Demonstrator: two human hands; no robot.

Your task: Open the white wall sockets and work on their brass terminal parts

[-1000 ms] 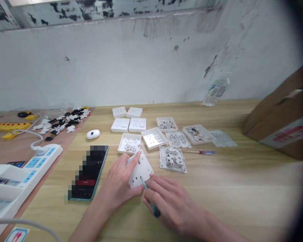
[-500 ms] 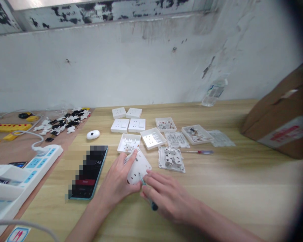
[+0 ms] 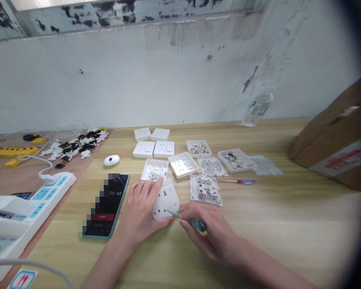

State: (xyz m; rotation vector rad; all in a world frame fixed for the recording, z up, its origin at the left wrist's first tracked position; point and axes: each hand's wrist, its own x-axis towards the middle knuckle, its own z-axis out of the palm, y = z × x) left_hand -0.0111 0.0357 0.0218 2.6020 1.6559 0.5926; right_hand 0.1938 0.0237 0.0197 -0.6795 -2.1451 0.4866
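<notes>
A white socket back plate (image 3: pixel 166 200) with small slots lies between my hands, low over the wooden table. My left hand (image 3: pixel 141 206) grips its left side, thumb at the near edge and index finger at the far edge. My right hand (image 3: pixel 212 230) is closed around a screwdriver (image 3: pixel 195 223) with a dark teal handle, its shaft pointing left over the plate's near part. Whether the tip touches the plate I cannot tell. Just beyond, a white socket shell (image 3: pixel 154 169) holds small metal parts. An opened socket mechanism (image 3: pixel 205 190) rests to the right.
Assembled sockets (image 3: pixel 143 149) stand at the back. Trays of small parts (image 3: pixel 237 160) and a second screwdriver (image 3: pixel 240 181) lie right of centre. A phone (image 3: pixel 106 208) and a power strip (image 3: pixel 52 192) are on the left, a carton (image 3: pixel 337 140) at far right.
My right hand has moved right and tipped the screwdriver from steep to nearly flat, its handle swinging rightward. My left hand has flattened somewhat over the plate, which lies turned slightly.
</notes>
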